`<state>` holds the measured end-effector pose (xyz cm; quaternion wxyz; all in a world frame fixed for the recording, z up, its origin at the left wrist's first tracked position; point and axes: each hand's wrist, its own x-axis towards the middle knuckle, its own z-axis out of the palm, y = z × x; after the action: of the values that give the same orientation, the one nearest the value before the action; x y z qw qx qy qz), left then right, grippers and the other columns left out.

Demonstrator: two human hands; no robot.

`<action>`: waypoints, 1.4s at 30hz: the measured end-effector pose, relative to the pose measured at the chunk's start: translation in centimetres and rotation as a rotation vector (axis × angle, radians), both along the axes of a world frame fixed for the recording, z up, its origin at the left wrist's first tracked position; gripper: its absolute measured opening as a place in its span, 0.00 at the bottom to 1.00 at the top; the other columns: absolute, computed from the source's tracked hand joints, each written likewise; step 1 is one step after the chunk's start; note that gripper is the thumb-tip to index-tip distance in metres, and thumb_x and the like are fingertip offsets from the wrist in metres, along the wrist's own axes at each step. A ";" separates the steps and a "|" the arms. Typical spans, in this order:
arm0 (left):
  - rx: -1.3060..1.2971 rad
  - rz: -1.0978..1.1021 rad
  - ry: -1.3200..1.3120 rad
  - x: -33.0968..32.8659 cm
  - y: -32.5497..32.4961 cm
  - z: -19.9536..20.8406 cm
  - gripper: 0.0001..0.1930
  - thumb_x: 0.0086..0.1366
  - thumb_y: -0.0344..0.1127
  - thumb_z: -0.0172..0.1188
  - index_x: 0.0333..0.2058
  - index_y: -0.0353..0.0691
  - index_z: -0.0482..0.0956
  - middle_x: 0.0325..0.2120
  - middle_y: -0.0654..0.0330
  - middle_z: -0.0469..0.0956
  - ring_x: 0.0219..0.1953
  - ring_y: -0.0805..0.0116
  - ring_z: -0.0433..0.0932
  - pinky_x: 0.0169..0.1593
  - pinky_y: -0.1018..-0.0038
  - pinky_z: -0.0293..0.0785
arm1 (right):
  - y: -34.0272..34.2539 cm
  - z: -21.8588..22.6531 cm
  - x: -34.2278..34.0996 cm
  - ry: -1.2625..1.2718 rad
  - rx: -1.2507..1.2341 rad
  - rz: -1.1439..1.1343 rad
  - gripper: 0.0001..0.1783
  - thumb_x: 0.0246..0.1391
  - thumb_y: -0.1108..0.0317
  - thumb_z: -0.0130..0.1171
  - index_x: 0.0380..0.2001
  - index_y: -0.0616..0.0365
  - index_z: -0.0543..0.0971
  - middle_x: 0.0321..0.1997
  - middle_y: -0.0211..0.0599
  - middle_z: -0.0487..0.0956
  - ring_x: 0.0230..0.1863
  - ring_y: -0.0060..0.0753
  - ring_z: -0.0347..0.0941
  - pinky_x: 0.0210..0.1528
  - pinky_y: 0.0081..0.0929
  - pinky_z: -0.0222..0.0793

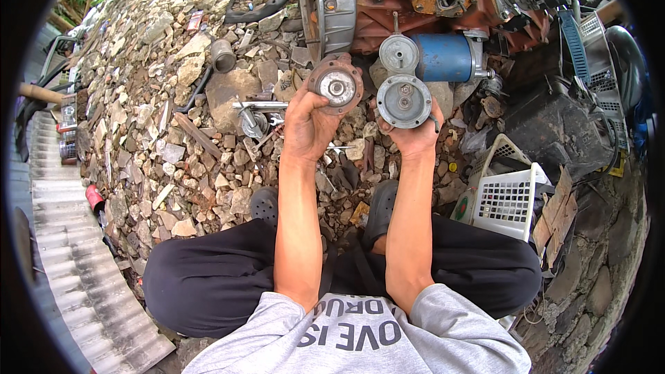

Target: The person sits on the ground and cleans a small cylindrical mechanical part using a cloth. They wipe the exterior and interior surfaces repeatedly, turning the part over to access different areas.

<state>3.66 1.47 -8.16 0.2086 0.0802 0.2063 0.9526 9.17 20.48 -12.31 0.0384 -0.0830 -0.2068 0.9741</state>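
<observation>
My left hand [308,121] is closed around the edge of a round metal cover [337,87]. The cover has a rusty brown flange with bolt holes and a bright raised centre. Level with it, my right hand [415,135] grips a grey round metal housing [404,101] from below and the side. Its open face shows small holes around the rim and a fitting in the middle. The two parts are held apart. Just beyond the housing are a smaller grey round part [397,54] and a blue cylinder [443,57]; whether they join the housing I cannot tell.
A large rusty engine block [409,0] with a grey bell housing [337,10] lies ahead. Wrenches [262,105] and a metal cup [222,56] rest on the rubble at left. A white plastic basket [506,197] and a black casing [554,128] are at right.
</observation>
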 end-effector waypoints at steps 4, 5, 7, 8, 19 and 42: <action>-0.069 0.020 0.027 0.2 -0.2 0.5 0.34 0.49 0.17 0.46 0.60 0.26 0.61 0.57 0.45 0.69 0.58 0.49 0.72 0.62 0.52 0.70 | -0.2 0.1 0.1 0.008 -0.019 -0.011 0.35 0.56 0.43 0.42 0.56 0.59 0.71 0.50 0.51 0.77 0.44 0.61 0.76 0.25 0.40 0.67; -0.073 0.031 0.043 0.3 -0.1 0.7 0.33 0.50 0.18 0.48 0.59 0.25 0.61 0.57 0.43 0.68 0.58 0.47 0.71 0.61 0.53 0.72 | -0.3 0.2 0.1 0.004 -0.022 -0.008 0.35 0.56 0.43 0.42 0.56 0.59 0.71 0.50 0.51 0.77 0.44 0.61 0.75 0.25 0.40 0.67; -0.083 0.053 0.076 0.4 -0.1 1.2 0.31 0.50 0.20 0.52 0.57 0.22 0.63 0.57 0.38 0.67 0.58 0.43 0.71 0.59 0.53 0.74 | -0.5 0.6 0.1 -0.002 -0.028 -0.003 0.34 0.56 0.43 0.43 0.56 0.58 0.71 0.51 0.49 0.77 0.46 0.60 0.75 0.25 0.40 0.67; -0.087 0.055 0.090 0.5 -0.2 1.4 0.32 0.50 0.20 0.52 0.57 0.22 0.62 0.57 0.38 0.67 0.58 0.42 0.70 0.59 0.53 0.74 | -0.5 0.6 0.0 -0.004 -0.010 -0.004 0.33 0.56 0.43 0.43 0.56 0.57 0.72 0.51 0.48 0.77 0.46 0.59 0.75 0.26 0.41 0.67; -0.015 0.008 0.187 1.5 -0.9 5.5 0.34 0.53 0.20 0.51 0.61 0.23 0.56 0.59 0.32 0.61 0.57 0.33 0.69 0.55 0.47 0.76 | -0.4 1.0 -0.5 -0.275 0.148 -0.040 0.24 0.62 0.52 0.42 0.50 0.58 0.73 0.47 0.42 0.79 0.47 0.41 0.77 0.35 0.48 0.73; -0.082 -0.056 0.194 3.3 -1.1 9.8 0.26 0.67 0.41 0.41 0.58 0.31 0.62 0.62 0.35 0.57 0.52 0.28 0.71 0.44 0.41 0.81 | -4.0 -13.6 -0.5 -0.755 0.645 0.175 0.28 0.63 0.63 0.51 0.64 0.55 0.60 0.66 0.47 0.61 0.62 0.46 0.65 0.51 0.46 0.78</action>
<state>7.00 0.36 1.65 0.2175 0.1693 0.2622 0.9248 8.65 16.47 -25.88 -0.0971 -0.3961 -0.5027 0.7622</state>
